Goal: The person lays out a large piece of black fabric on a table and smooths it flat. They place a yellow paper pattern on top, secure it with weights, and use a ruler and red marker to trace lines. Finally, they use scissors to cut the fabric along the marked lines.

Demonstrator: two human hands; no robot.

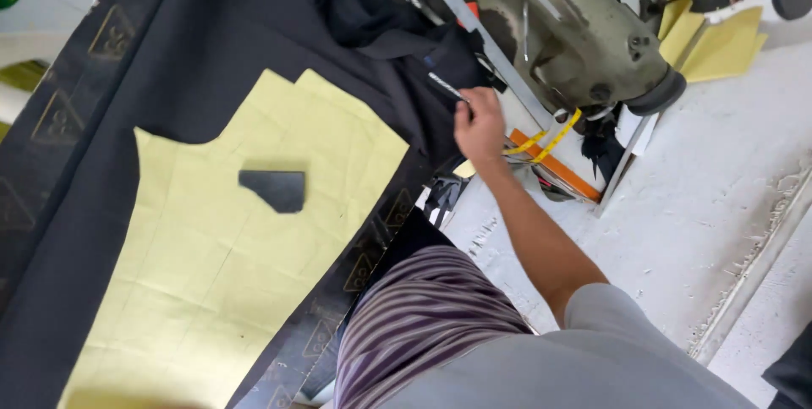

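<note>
Dark fabric (211, 45) lies spread flat across the desk, and a yellow paper pattern (254, 231) already rests on top of it, so the laying-out looks done — though no cut edge following the pattern's outline can be made out, and the cloth runs on well past the paper on its upper and left sides, so any cutting seems, as far as can be judged, not yet begun. On the pattern, near its middle, sits a small dark fabric piece (275, 189) with one corner clipped. Just beyond the pattern's upper right corner the fabric bunches up in folds, and there the right hand (479, 126) is closed in a pinch on a thin silvery tool (444, 86), its fingers curled around one end; whether this is chalk, a blade or a marker is too small to tell. The left hand is not in view. Further right of the pattern stands an olive-green sewing machine (575, 28) with a yellow tape measure (545, 140) draped beneath it, an orange flat object (554, 164) under that — and several yellow paper pieces (719, 45) beyond the machine. Below the pattern, the person's striped garment (423, 316) shows.
</note>
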